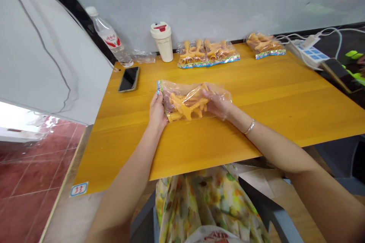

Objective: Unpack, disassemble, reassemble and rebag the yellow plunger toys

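— Grip status?
— I see a clear plastic bag (194, 90) above yellow wooden counter (270, 97): left grip (158, 112) pinches its printed edge (159, 86), apparently for steadiness; right grip (217, 102), inside, holds orange plastic pieces (186, 109)

Silver bracelet (250, 126) on R wrist (239, 116); floral garment (203, 197), yel/grn w/ orange blotches.

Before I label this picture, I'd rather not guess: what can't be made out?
All in the head view:
Left hand: most fingers, hidden behind the clear bag.
Right hand: fingertips, obscured by plastic and orange pieces.
Header strip: print too small.
Bright green material: cut off by the right edge.
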Demonstrator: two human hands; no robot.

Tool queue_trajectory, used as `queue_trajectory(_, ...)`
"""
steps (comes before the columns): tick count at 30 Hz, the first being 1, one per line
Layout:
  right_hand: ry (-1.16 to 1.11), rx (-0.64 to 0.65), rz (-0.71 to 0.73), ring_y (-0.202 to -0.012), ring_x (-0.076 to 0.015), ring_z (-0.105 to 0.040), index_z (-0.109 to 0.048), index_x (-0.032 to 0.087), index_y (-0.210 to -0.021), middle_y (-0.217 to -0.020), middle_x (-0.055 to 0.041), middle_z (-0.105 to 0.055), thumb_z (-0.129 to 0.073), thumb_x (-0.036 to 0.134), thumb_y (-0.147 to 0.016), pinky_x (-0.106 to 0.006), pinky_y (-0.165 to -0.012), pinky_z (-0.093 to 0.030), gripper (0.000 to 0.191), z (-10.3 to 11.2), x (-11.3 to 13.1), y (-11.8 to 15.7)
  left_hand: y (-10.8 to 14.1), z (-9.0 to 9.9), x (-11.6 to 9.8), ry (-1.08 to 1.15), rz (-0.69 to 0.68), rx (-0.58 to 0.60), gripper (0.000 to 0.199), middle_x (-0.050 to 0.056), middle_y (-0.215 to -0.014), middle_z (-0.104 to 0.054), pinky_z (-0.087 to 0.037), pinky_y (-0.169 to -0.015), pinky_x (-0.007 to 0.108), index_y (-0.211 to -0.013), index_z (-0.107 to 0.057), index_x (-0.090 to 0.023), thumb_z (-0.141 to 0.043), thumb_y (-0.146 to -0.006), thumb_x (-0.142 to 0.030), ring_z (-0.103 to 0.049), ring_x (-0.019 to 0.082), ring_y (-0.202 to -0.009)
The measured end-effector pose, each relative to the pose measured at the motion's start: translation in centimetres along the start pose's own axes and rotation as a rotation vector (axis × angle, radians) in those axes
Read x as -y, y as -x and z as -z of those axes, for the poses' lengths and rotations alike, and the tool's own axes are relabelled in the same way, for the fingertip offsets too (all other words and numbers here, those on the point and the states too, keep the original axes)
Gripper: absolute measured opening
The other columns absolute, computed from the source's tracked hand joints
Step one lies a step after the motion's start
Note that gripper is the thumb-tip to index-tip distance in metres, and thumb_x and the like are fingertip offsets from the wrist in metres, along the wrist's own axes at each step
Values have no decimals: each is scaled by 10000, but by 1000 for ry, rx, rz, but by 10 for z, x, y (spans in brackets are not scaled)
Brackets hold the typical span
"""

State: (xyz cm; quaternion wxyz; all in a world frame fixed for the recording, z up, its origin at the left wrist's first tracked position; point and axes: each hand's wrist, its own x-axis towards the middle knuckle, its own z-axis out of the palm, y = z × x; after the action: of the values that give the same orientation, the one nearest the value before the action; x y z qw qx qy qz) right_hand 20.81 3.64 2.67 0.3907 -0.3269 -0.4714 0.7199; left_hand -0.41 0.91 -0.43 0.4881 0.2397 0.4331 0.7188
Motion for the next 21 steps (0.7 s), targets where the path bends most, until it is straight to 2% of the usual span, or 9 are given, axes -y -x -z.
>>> queue_trajectory(3, 18, -1, 34, -948, -227, -741, -614, 302, -998, -928, -6, -764, -830, 599, -710, -372, -807, -627, 467, -3, -1, 0, 1, -1, -2, -1, 18, 9, 289, 49, -1009, -788, -603, -882, 350, -992, -690, -217, -746, -859, -467, -763, 206, -915)
queue_trajectory(5, 13, -15, 43, -971, -239, -740, -607, 297, -1003, -915, -10, -764, -834, 595, -705, -381, -816, -631, 478, -5, 0, 1, 0, -3, -4, 5, 3, -9, 259, 44, -975, -791, -607, -867, 328, -965, -691, -211, -744, -866, -445, -763, 197, -897)
queue_trajectory(8, -42, -30, 37, -961, -240, -744, -582, 295, -1006, -922, -6, -763, -863, 563, -675, -377, -777, -636, 510, -7, 4, 0, -3, -3, -9, 19, -21, -64, 187, 31, -895, -788, -610, -801, 269, -925, -686, -199, -692, -918, -386, -754, 163, -815)
queue_trajectory(11, -97, -44, 23, -936, -237, -746, -556, 301, -1029, -981, -4, -762, -878, 548, -657, -377, -725, -641, 551, -1, 8, -2, -8, 1, -17, 23, -47, -148, 164, 23, -870, -778, -616, -814, 270, -919, -674, -190, -594, -981, -319, -747, 145, -781)
queue_trajectory(15, -104, -121, 101, -940, -217, -741, -529, 304, -1026, -1027, 5, -755, -875, 514, -672, -356, -717, -643, 537, 15, 11, -10, -18, 19, -38, -26, -101, -234, 197, 23, -893, -770, -625, -835, 313, -953, -673, -200, -531, -1009, -325, -746, 151, -791)
queue_trajectory(21, -64, -155, 150, -845, -187, -739, -483, 286, -1018, -1002, 1, -762, -836, 549, -728, -326, -665, -630, 528, 34, 16, -18, -33, 55, -77, -88, -196, -184, 334, 44, -1023, -763, -622, -836, 312, -1170, -659, -262, -564, -978, -518, -748, 177, -931)
